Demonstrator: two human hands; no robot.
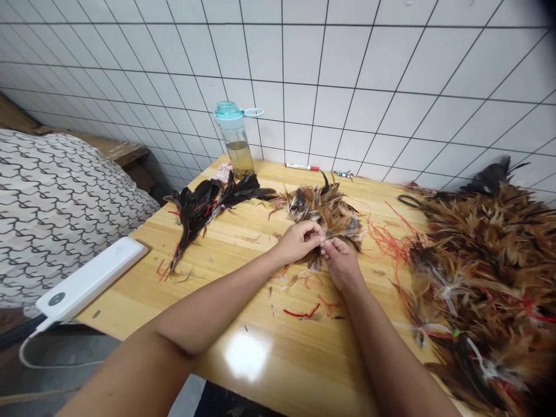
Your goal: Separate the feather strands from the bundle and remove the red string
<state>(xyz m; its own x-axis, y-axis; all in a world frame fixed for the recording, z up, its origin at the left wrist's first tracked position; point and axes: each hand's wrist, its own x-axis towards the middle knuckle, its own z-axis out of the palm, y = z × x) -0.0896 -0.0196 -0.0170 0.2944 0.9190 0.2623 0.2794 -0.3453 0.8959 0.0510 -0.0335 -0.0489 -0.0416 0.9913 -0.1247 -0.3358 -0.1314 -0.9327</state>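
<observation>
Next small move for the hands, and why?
Perhaps hold the left hand steady and ease the right hand slightly aside: their fingers meet at the near side of the brown feather bunch, so close that what they hold, if anything, can't be made out.

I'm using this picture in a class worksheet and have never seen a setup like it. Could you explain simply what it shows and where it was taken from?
There is no machine here: a person works with two bare hands. The single picture comes from a camera worn on the head, looking forward and down.

The left hand and right hand meet at a brown feather bundle; exactly what the fingertips pinch is too small to tell.

On the wooden table, black feathers and a bottle are to the left, a marker is near the wall, and a large brown feather heap is to the right.
</observation>
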